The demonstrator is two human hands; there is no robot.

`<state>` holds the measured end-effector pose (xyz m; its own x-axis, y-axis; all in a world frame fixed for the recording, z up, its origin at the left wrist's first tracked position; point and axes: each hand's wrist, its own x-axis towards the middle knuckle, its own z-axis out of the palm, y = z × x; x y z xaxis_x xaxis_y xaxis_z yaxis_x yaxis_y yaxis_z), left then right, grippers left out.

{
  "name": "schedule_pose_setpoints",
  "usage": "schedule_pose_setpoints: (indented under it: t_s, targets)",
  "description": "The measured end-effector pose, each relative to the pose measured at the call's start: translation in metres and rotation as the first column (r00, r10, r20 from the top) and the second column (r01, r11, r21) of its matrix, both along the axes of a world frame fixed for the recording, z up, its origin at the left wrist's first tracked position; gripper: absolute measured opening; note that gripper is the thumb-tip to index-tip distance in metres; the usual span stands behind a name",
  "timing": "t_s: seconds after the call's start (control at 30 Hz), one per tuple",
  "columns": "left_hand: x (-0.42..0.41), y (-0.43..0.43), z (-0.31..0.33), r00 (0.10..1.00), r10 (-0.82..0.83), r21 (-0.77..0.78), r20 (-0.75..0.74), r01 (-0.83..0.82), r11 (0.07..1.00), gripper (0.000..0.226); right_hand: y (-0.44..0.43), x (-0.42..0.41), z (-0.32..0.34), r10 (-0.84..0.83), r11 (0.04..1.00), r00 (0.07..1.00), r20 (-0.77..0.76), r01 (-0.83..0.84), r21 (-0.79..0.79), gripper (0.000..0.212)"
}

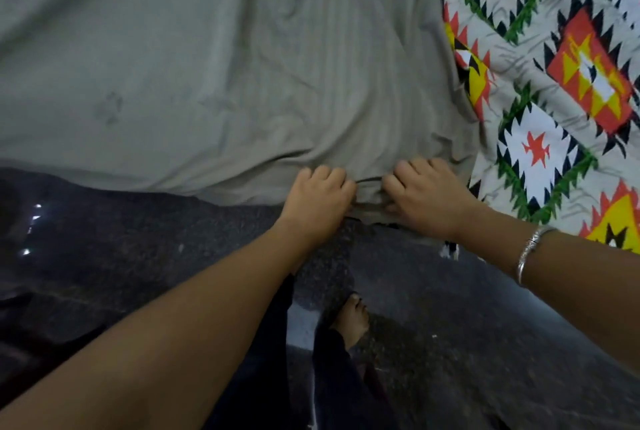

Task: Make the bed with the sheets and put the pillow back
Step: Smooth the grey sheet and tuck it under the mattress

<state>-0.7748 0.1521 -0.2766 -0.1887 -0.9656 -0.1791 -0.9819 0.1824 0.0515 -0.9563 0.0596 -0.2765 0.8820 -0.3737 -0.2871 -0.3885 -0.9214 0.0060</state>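
Note:
A grey-green sheet (214, 66) covers the bed across the upper part of the view, wrinkled toward its near edge. My left hand (317, 201) and my right hand (427, 194) sit side by side at that near edge, fingers curled into the bunched hem between them. A silver bangle circles my right wrist. To the right lies a patterned blanket (561, 83) with red, yellow, green and black diamond shapes. No pillow is in view.
Below the bed edge is a dark speckled floor (467, 325). My bare foot (351, 320) and dark trouser legs stand close to the bed. Small light reflections show on the floor at the far left.

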Motion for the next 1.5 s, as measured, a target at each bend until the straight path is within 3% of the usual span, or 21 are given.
schedule_pose_setpoints:
  t_s: [0.07,0.17,0.2,0.27,0.33,0.4,0.47,0.57,0.73,0.8,0.9,1.0,1.03,1.1,1.17,1.23,1.3,1.4,1.5]
  targets:
    - [-0.012,-0.004,0.003,0.998,-0.068,0.179,0.02,0.063,0.982,0.014,0.004,0.004,0.004,0.004,0.992,0.999,-0.037,0.001,0.125,0.023]
    - [-0.03,0.011,-0.002,0.97,-0.238,0.433,-0.039,0.232,0.871,0.027,0.005,0.003,0.013,0.122,0.962,0.951,-0.282,-0.044,0.269,0.018]
    - [-0.032,0.018,0.0,0.965,-0.253,0.409,-0.067,0.258,0.876,0.026,0.003,-0.001,0.013,0.131,0.96,0.945,-0.3,-0.044,0.278,0.021]
    - [-0.031,0.022,0.001,0.956,-0.22,0.181,-0.196,0.256,0.95,0.026,0.004,-0.004,0.015,0.125,0.961,0.958,-0.258,-0.052,0.271,0.032]
    - [-0.029,0.011,0.0,0.955,-0.171,-0.05,-0.24,0.164,0.985,0.024,-0.002,-0.006,0.006,0.0,0.971,0.999,-0.037,0.009,0.241,0.039]
    - [-0.028,-0.015,-0.003,0.975,-0.083,-0.141,-0.204,0.054,0.988,0.025,-0.018,-0.005,-0.002,-0.228,0.962,0.957,0.18,0.192,0.197,0.04]
    - [-0.027,-0.042,-0.002,0.979,-0.002,-0.102,-0.204,-0.019,0.995,0.039,-0.034,0.001,-0.007,-0.403,0.905,0.905,0.138,0.372,0.206,0.055]
    - [-0.029,-0.066,-0.012,0.996,0.011,0.072,-0.093,-0.004,0.997,0.061,-0.044,-0.001,-0.012,-0.453,0.877,0.891,-0.033,0.452,0.163,0.081]
    - [-0.033,-0.082,-0.017,0.994,-0.022,-0.01,-0.111,0.022,1.0,0.056,-0.053,-0.013,-0.008,-0.587,0.79,0.782,-0.21,0.61,0.065,0.089]
    - [-0.03,-0.092,-0.019,0.992,-0.002,-0.015,-0.126,0.0,1.0,0.061,-0.061,-0.003,-0.002,-0.598,0.796,0.788,-0.148,0.605,-0.001,0.086]
    - [-0.032,-0.111,-0.017,0.986,-0.017,0.098,-0.167,0.034,0.995,0.066,-0.082,0.017,0.001,-0.451,0.892,0.893,-0.008,0.451,0.043,0.08]
    - [-0.025,-0.129,-0.018,0.989,-0.055,0.103,-0.135,0.069,0.992,0.064,-0.109,0.025,-0.003,-0.428,0.857,0.891,-0.147,0.453,0.246,0.084]
    - [-0.018,-0.135,-0.019,0.989,-0.059,0.077,-0.135,0.07,0.995,0.065,-0.117,0.026,-0.003,-0.454,0.837,0.871,-0.187,0.489,0.244,0.088]
    - [-0.003,-0.152,-0.018,0.989,-0.035,0.027,-0.144,0.04,0.999,0.064,-0.13,0.029,-0.001,-0.567,0.789,0.799,-0.2,0.597,0.144,0.093]
    - [0.009,-0.171,-0.015,0.99,-0.006,-0.027,-0.142,0.002,1.0,0.064,-0.137,0.04,0.005,-0.62,0.78,0.773,-0.136,0.626,0.001,0.084]
    - [0.021,-0.202,-0.008,0.991,0.042,-0.024,-0.123,-0.046,0.999,0.067,-0.152,0.061,0.002,-0.529,0.845,0.849,-0.003,0.526,-0.098,0.068]
    - [0.034,-0.236,-0.008,0.991,0.089,-0.018,-0.098,-0.091,0.996,0.069,-0.176,0.085,-0.005,-0.407,0.91,0.909,0.088,0.412,-0.051,0.061]
    - [0.055,-0.288,-0.016,0.981,0.169,0.009,-0.094,-0.169,0.986,0.065,-0.221,0.104,-0.018,-0.408,0.904,0.912,0.039,0.398,0.155,0.072]
    - [0.084,-0.319,-0.028,0.977,0.202,0.096,-0.069,-0.195,0.976,0.067,-0.259,0.101,-0.029,-0.531,0.833,0.842,-0.099,0.54,0.124,0.094]
